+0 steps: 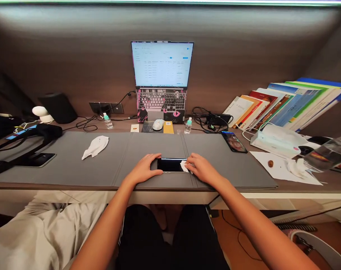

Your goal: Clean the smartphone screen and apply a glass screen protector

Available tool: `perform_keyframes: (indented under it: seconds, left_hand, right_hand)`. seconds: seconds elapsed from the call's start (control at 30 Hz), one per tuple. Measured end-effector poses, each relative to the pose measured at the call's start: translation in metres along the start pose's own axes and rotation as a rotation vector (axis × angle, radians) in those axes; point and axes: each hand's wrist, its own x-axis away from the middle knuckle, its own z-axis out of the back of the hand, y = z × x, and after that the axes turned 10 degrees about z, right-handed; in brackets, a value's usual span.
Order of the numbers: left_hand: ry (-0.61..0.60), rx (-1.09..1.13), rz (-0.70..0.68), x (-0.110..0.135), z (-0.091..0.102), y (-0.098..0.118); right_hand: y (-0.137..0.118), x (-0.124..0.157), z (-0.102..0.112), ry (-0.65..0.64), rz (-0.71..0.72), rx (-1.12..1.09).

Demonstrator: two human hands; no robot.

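Observation:
A dark-screened smartphone (170,165) lies flat and sideways on the grey desk mat (148,144). My left hand (144,168) grips its left end, thumb along the near edge and fingers at the far edge. At the right end, my right hand (201,167) pinches a small white tissue (184,165) and presses it on the glass. Another crumpled tissue (96,147) rests on the mat to the left. Part of the phone's right end is hidden by my right hand.
An open laptop (162,67) stands behind, with a white mouse (158,124) before it. Small spray bottles (187,126) flank the mouse. Books (283,103), a tissue pack (274,140), a tilted clear container (330,153) and another phone (234,141) are on the right. A black strap (27,146) lies left.

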Motion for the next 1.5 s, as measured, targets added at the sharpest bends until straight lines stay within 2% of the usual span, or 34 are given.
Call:
perform_keyframes:
  seconds: [0.17, 0.3, 0.5, 0.63, 0.83, 1.23, 1.5]
  left_hand:
    - [-0.006, -0.010, 0.000, 0.001, 0.001, 0.002]
    - [0.000, -0.010, 0.001, 0.001, 0.001, 0.002]
    - [0.000, 0.005, 0.024, 0.002, 0.002, 0.004]
    - [-0.007, 0.024, 0.022, 0.002, 0.003, 0.004]
    - [0.007, 0.032, 0.032, 0.001, 0.003, 0.004]
    - [0.001, 0.041, 0.019, -0.001, 0.002, 0.002]
    - [0.006, 0.047, 0.016, 0.001, 0.003, 0.005]
  right_hand:
    - [-0.009, 0.008, -0.010, 0.071, -0.081, -0.013]
    - [-0.015, 0.019, -0.009, 0.045, -0.082, -0.037]
    - [-0.010, 0.007, -0.004, 0.058, -0.149, -0.025]
    - [-0.014, 0.009, -0.005, 0.047, -0.157, -0.057]
    - [-0.009, 0.010, -0.010, 0.098, -0.244, -0.062]
    - [-0.003, 0.017, -0.011, 0.133, -0.242, -0.080]
    - [-0.008, 0.016, -0.007, 0.113, -0.266, -0.074]
